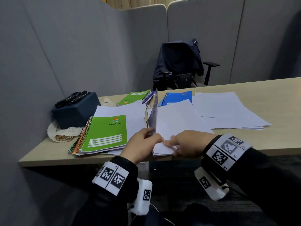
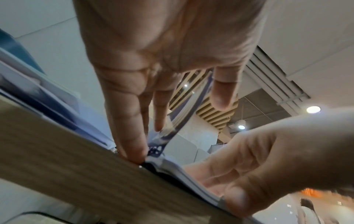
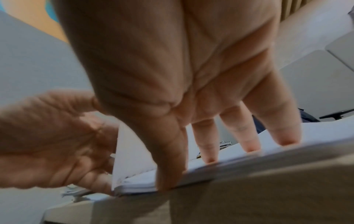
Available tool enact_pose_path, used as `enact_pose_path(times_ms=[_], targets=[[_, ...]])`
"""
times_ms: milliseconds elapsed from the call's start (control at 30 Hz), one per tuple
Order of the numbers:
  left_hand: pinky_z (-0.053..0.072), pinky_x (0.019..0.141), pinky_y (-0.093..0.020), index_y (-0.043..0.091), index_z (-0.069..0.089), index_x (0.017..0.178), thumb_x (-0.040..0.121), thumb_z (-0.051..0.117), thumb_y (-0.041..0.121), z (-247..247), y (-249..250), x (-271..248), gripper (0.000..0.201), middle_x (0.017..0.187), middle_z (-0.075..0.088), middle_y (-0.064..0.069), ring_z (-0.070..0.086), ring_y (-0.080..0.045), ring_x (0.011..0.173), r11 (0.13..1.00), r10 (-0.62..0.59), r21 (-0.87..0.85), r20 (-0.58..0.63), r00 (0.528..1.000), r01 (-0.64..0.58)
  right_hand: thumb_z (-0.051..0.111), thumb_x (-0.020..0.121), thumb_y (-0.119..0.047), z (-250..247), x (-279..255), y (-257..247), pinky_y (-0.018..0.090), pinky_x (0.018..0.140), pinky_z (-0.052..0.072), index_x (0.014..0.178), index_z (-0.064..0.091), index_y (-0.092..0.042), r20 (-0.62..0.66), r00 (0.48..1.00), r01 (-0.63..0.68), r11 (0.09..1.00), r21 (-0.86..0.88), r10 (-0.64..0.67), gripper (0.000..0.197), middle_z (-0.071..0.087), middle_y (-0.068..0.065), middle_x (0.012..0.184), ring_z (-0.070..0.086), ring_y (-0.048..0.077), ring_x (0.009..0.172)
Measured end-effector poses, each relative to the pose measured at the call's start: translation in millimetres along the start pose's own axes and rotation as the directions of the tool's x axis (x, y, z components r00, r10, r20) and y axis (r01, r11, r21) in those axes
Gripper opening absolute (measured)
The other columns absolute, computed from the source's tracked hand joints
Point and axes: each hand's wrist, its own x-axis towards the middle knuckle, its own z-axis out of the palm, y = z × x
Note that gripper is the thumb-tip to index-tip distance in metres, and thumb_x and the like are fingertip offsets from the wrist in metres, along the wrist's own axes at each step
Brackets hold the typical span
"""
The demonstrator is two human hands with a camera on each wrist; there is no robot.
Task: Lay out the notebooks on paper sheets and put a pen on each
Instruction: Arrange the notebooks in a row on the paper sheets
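A purple spiral notebook (image 1: 163, 148) lies at the table's front edge on a white sheet. Its cover (image 1: 154, 111) stands nearly upright, pinched at the lower corner by my left hand (image 1: 143, 141). In the left wrist view the cover (image 2: 184, 121) runs between finger and thumb of that hand (image 2: 153, 78). My right hand (image 1: 184, 142) presses straight fingertips (image 3: 249, 145) on the white inner page (image 3: 191, 174), thumb at its front edge. A green notebook (image 1: 105, 132) tops a stack to the left. Black pens (image 1: 71, 98) lie on a dark blue box (image 1: 76, 113).
At the back of the table (image 1: 276, 88) lie a green notebook (image 1: 133, 97), a purple one (image 1: 149, 97) and a blue one (image 1: 177, 97). Loose white sheets (image 1: 228, 110) spread to the right. A chair with a dark jacket (image 1: 179, 62) stands behind. Grey partitions enclose the left.
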Motion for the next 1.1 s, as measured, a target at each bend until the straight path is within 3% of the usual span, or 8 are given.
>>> enact_pose_path(times_ms=[100, 200, 300, 400, 567, 700, 833, 1100], targets=[[0.049, 0.074, -0.033, 0.016, 0.062, 0.091, 0.062, 0.067, 0.041, -2, 3, -1, 0.038, 0.089, 0.056, -0.005, 0.057, -0.02, 0.074, 0.954, -0.105, -0.276, 0.069, 0.992, 0.12, 0.036, 0.101, -0.027, 11, -5, 0, 0.036, 0.108, 0.035, 0.148, 0.026, -0.032, -0.083, 0.996, 0.022, 0.999, 0.043, -0.018, 0.048, 0.04, 0.006, 0.147, 0.043, 0.027, 0.13], [0.054, 0.073, -0.034, 0.008, 0.057, 0.101, 0.087, 0.055, 0.025, -5, 0, 8, 0.022, 0.087, 0.055, -0.006, 0.06, -0.018, 0.068, 0.869, -0.181, -0.459, 0.054, 0.982, 0.185, 0.045, 0.096, -0.021, 20, -8, 1, 0.032, 0.096, 0.043, 0.135, 0.04, -0.021, -0.202, 0.979, 0.001, 0.988, 0.152, 0.03, 0.039, 0.053, 0.009, 0.132, 0.053, 0.028, 0.117], [0.054, 0.064, -0.029, 0.004, 0.058, 0.11, 0.086, 0.061, 0.015, 0, -1, 19, 0.027, 0.091, 0.068, -0.014, 0.063, -0.018, 0.07, 0.864, -0.196, -0.455, 0.089, 0.976, 0.215, 0.054, 0.094, -0.025, 24, -9, 3, 0.032, 0.099, 0.045, 0.135, 0.041, -0.019, -0.204, 0.975, -0.032, 0.965, 0.26, 0.087, 0.044, 0.052, 0.007, 0.132, 0.05, 0.023, 0.119], [0.049, 0.05, -0.021, 0.008, 0.063, 0.098, 0.09, 0.059, 0.006, 10, -1, 26, 0.009, 0.096, 0.066, -0.012, 0.063, -0.015, 0.073, 0.919, -0.182, -0.339, 0.084, 0.98, 0.199, 0.056, 0.092, -0.026, 24, -12, 6, 0.029, 0.096, 0.045, 0.133, 0.044, -0.019, -0.213, 0.973, -0.028, 0.955, 0.297, 0.095, 0.042, 0.053, 0.007, 0.131, 0.052, 0.022, 0.118], [0.055, 0.089, -0.045, 0.012, 0.067, 0.09, 0.084, 0.063, -0.003, 21, -2, 39, 0.017, 0.122, 0.057, -0.017, 0.057, -0.033, 0.114, 0.947, -0.133, -0.285, 0.078, 0.988, 0.15, 0.06, 0.09, -0.024, 26, -24, 14, 0.021, 0.09, 0.044, 0.13, 0.053, -0.022, -0.31, 0.942, 0.003, 0.923, 0.385, 0.126, 0.041, 0.056, 0.001, 0.132, 0.052, 0.017, 0.118], [0.057, 0.079, -0.034, 0.015, 0.067, 0.098, 0.082, 0.062, -0.007, 24, 11, 43, 0.027, 0.123, 0.057, -0.015, 0.058, -0.031, 0.112, 0.967, -0.057, -0.249, 0.009, 0.998, 0.058, 0.067, 0.085, -0.026, 22, -30, 25, 0.005, 0.059, 0.032, 0.12, 0.059, -0.02, -0.345, 0.92, -0.015, 0.897, 0.441, 0.184, 0.037, 0.059, -0.001, 0.126, 0.05, 0.01, 0.1], [0.055, 0.067, -0.028, 0.025, 0.069, 0.096, 0.079, 0.06, -0.011, 6, 22, 48, 0.04, 0.121, 0.06, -0.015, 0.063, -0.031, 0.104, 0.967, 0.014, -0.251, -0.102, 0.995, -0.039, 0.072, 0.081, -0.029, 12, -29, 27, 0.023, 0.088, 0.045, 0.128, 0.057, -0.025, -0.373, 0.899, -0.031, 0.884, 0.466, 0.228, 0.049, 0.057, -0.002, 0.13, 0.05, 0.016, 0.12], [0.058, 0.062, -0.025, 0.015, 0.068, 0.11, 0.081, 0.056, -0.013, -79, 13, 36, 0.042, 0.113, 0.062, -0.012, 0.067, -0.021, 0.085, 0.961, 0.003, -0.263, -0.299, 0.954, -0.086, 0.068, 0.084, -0.027, -22, 4, -5, 0.029, 0.093, 0.043, 0.142, 0.04, -0.033, -0.439, 0.89, 0.095, 0.891, 0.444, 0.124, 0.064, 0.053, -0.005, 0.138, 0.049, 0.019, 0.124]])
